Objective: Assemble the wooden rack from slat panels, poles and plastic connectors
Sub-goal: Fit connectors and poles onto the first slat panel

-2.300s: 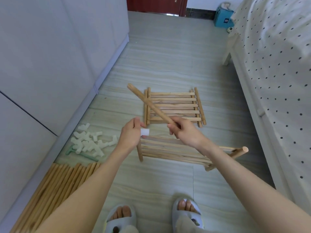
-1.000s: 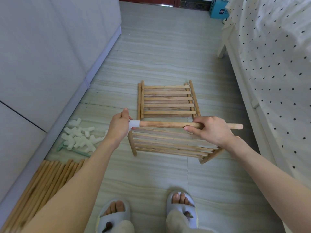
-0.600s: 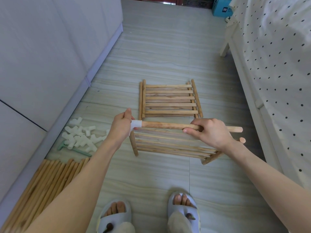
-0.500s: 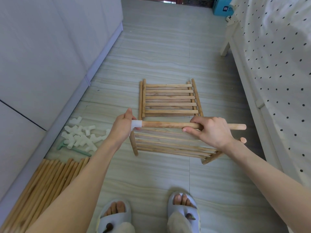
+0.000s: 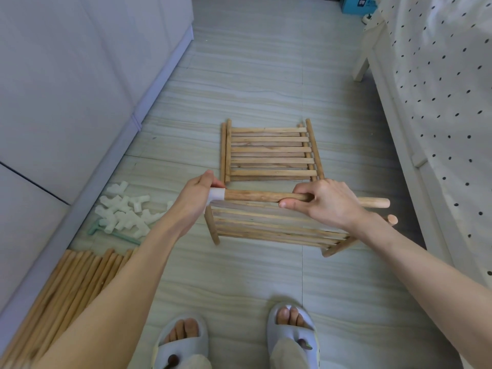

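Note:
A wooden pole [image 5: 255,195] is held level above the floor between both hands. My left hand [image 5: 195,198] grips a white plastic connector [image 5: 217,194] that sits on the pole's left end. My right hand [image 5: 323,202] grips the pole right of its middle, and the pole's right end sticks out past it. Below the pole a slat panel [image 5: 266,227] lies on the floor. A second slat panel [image 5: 269,153] lies flat farther away.
A heap of white plastic connectors [image 5: 125,211] lies on the floor at the left, with a green tool [image 5: 117,234] beside it. A row of poles [image 5: 66,288] lies along the white cabinet [image 5: 66,75]. A bed with a dotted sheet [image 5: 439,89] stands on the right. My slippered feet [image 5: 234,336] are near.
The pole swung from a diagonal to level and its left end went into the connector held by my left hand. Over the last second both hands stay nearly still.

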Available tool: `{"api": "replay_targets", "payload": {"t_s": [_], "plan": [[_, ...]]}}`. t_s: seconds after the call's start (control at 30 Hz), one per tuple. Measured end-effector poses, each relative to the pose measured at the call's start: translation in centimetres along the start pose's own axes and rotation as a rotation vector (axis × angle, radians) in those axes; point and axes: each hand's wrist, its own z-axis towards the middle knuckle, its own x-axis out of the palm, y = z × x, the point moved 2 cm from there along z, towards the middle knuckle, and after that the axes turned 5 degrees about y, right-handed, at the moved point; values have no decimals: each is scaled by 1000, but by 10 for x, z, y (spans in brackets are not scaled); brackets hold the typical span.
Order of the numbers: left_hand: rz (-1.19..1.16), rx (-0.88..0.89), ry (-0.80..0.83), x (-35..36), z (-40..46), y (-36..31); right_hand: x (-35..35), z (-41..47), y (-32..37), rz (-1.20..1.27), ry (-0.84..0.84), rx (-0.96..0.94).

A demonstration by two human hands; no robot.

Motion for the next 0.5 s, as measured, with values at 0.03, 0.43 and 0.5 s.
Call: {"api": "replay_targets", "payload": {"t_s": [0.03,0.43,0.5], "plan": [[9,18,-17,1,0,-4,2,0,0,-10,-10,-1],[-74,153,-54,7,-26,3,15,-6,6,-289,-361,-167],[-15,173,-76,8,-30,3,18,-7,5,-295,-371,-187]]}}
